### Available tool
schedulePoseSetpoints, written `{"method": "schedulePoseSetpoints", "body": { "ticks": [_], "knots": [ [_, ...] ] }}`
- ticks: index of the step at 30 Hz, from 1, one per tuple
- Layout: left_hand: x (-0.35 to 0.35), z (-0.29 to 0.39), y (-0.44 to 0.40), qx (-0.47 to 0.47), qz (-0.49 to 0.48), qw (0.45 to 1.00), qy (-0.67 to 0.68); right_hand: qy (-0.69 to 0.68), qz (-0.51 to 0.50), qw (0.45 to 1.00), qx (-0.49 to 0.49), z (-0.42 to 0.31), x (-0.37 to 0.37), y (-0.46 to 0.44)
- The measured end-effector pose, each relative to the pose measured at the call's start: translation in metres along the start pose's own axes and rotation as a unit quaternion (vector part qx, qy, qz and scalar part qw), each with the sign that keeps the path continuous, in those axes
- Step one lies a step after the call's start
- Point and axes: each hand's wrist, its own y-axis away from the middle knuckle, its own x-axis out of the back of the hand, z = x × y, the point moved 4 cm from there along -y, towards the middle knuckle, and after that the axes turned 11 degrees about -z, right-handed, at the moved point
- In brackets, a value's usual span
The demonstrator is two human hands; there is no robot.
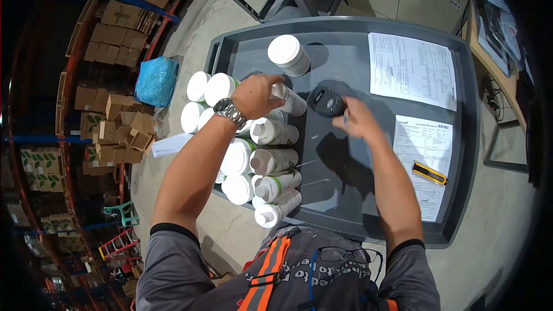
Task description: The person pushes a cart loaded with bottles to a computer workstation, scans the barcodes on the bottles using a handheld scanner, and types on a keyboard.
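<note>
My left hand [253, 99], with a steel watch at its wrist, has its fingers closed around the cap end of a white bottle [295, 103]. Beside and below it, several more white bottles [277, 161] with green-edged labels lie or lean in a row. White-lidded tubs [236, 156] stand to their left. My right hand [358, 120] is closed at the right side of a black rounded object [327, 102] with a slot in its top; its exact kind is unclear. A single white tub [288, 55] stands apart near the cart's far edge.
Everything rests on a grey cart tray [345, 219] with a raised rim. Printed sheets [412, 69] and a yellow box cutter [430, 173] lie at the right. Shelves of cardboard boxes [118, 46] line the left; a blue wrapped bundle [156, 82] sits on the floor.
</note>
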Motion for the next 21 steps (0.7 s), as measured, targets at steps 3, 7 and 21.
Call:
{"method": "schedulePoseSetpoints", "body": {
  "ticks": [3, 7, 21],
  "knots": [
    [0.003, 0.006, -0.001, -0.04, 0.001, 0.999, -0.022, -0.017, 0.01, 1.0, 0.014, 0.007, -0.022, 0.024],
    [0.002, 0.009, -0.002, -0.018, -0.037, 0.998, -0.05, -0.063, 0.017, 0.998, 0.012, 0.01, -0.036, 0.036],
    [0.01, 0.035, 0.052, 0.021, 0.109, 0.993, -0.03, -0.082, 0.041, 0.996, 0.01, 0.012, -0.055, 0.059]
  ]
}}
